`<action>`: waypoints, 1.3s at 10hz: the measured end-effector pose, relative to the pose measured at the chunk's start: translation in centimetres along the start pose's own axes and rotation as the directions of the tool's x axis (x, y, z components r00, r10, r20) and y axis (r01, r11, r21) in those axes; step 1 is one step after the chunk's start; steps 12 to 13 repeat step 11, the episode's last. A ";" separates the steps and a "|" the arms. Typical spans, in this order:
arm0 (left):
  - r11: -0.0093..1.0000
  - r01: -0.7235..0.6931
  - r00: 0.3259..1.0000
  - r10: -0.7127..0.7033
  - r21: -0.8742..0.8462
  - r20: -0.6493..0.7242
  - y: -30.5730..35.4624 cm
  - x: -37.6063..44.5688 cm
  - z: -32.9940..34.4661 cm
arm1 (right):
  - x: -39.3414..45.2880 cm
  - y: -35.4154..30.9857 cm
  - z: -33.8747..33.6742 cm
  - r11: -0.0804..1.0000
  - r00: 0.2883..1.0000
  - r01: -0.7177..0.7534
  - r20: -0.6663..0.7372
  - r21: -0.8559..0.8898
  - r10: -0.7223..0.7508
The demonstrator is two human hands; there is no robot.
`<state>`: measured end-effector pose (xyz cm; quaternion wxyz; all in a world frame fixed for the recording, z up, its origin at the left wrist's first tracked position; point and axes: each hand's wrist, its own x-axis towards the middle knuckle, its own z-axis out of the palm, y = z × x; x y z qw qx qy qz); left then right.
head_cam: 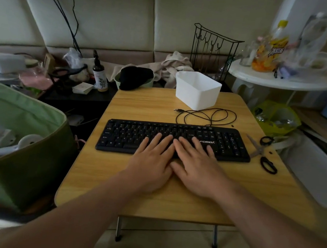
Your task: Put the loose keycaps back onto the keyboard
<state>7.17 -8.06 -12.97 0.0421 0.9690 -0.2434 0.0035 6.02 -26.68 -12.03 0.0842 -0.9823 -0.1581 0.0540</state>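
Dim, soft indoor light with a slightly green-yellow cast. The worktop centre is the brightest and sharpest area. Shadows are faint and diffuse. Wide-angle distortion bends the edges, and the right and lower margins, including the forearms, are smeared with blur.

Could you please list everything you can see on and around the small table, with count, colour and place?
keyboard: one, black, middle of the table
table: one, light wood
cable: one, black, coiled behind the keyboard
tub: one, white, far side of the table
scissors: one pair, black handles, right of the keyboard
bag: one, green, left of the table
left hand: flat on the keys
right hand: flat on the keys
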 end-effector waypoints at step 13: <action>0.962 0.230 0.971 -0.217 -0.150 0.098 0.3 -4.4 -1.9 | -2.6 2.8 -1.8 0.971 0.982 -0.152 -0.087 0.183 0.170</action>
